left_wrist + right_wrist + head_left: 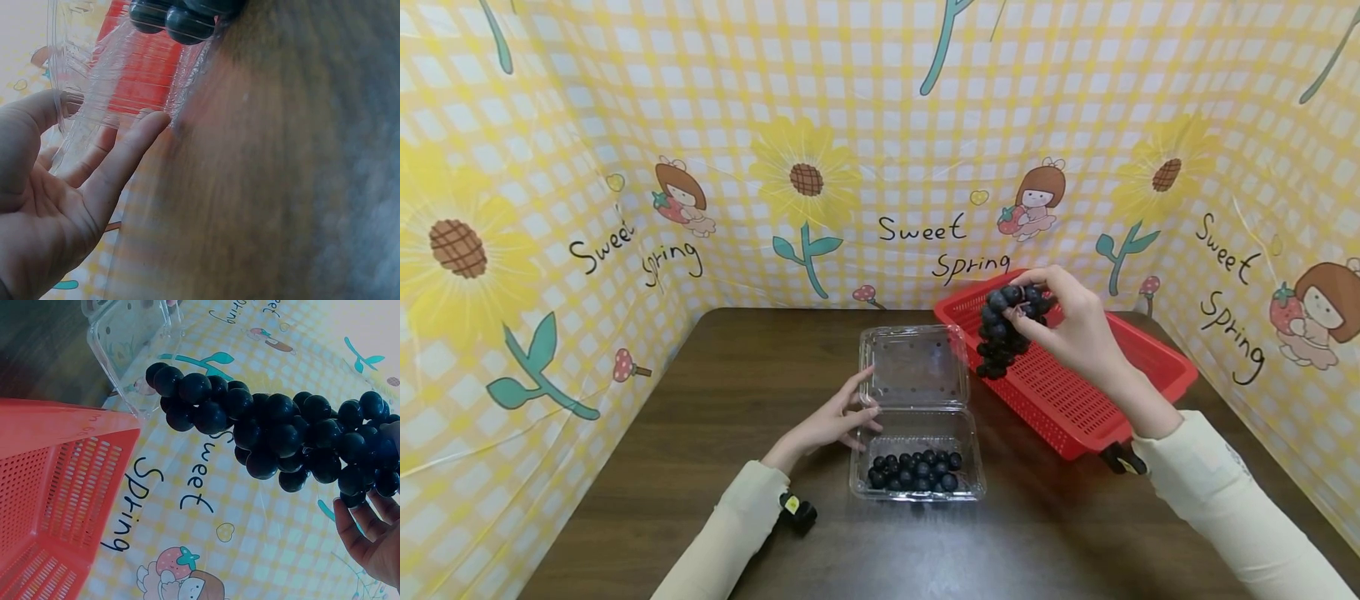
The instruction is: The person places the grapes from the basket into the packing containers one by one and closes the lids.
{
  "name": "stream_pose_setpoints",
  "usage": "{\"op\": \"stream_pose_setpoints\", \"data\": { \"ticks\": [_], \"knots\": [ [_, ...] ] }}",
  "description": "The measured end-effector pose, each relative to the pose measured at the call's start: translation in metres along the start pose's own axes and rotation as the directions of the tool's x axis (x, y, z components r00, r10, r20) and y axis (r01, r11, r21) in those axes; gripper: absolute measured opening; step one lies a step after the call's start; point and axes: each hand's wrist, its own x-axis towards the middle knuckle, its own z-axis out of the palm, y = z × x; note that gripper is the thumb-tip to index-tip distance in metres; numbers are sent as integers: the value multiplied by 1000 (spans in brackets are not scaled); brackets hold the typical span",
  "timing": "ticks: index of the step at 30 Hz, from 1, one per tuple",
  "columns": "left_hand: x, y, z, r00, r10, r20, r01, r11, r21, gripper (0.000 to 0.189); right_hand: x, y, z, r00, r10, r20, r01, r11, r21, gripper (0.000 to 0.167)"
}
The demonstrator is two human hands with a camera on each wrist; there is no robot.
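Observation:
A bunch of dark grapes [1000, 329] hangs from my right hand [1078, 321], which pinches it near the top, above the left side of a red basket [1060, 392]. In the right wrist view the grapes [275, 434] stretch away from the fingers. My left hand [835, 421] rests its spread fingers against the left side of a clear plastic clamshell box [977, 467], whose lid [917, 367] stands open toward the back. More dark grapes [917, 471] lie in the box's near half. The left wrist view shows straight fingers [125, 150] touching the clear wall.
The red basket has slotted walls and sits on the brown wooden table [737, 367], right of the box and partly behind it. A yellow checked cloth [880, 150] with printed flowers and figures covers the walls round the table. Black straps [797, 510] sit at both wrists.

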Motion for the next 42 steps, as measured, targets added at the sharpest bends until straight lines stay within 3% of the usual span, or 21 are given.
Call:
{"op": "stream_pose_setpoints", "data": {
  "ticks": [8, 42],
  "knots": [
    [9, -20, -6, 1000, 6, -9, -6, 1000, 9, 74, 0, 0, 2, 1000, -17, 3, 17, 1000, -8, 38],
    [7, -20, -4, 999, 11, -36, -10, 999, 40, 73, -9, -8, 5, 1000, -7, 30, 6, 1000, 19, 39]
  ]
}}
